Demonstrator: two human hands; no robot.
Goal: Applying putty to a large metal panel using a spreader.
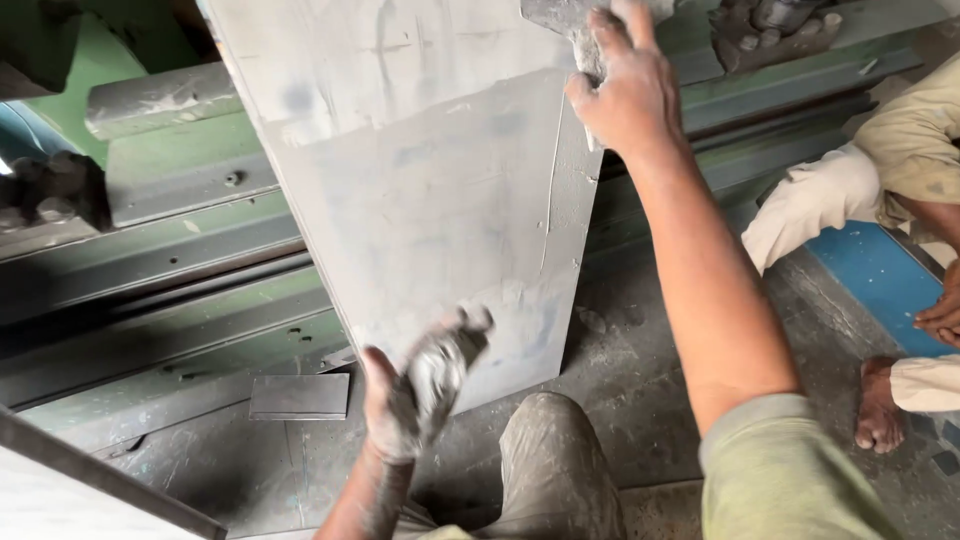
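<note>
Head view. My right hand (625, 85) grips the upper right edge of a large grey metal sheet (430, 200) that stands tilted against a green machine bed (190, 290). My left hand (405, 400), coated in grey dust, is closed round a dusty wad (440, 365) pressed to the sheet's lower part. I judge the rubbing goes best with the top edge held firm and even strokes below. The sheet lies between both hands; another person's foot (880, 410) rests at right
</note>
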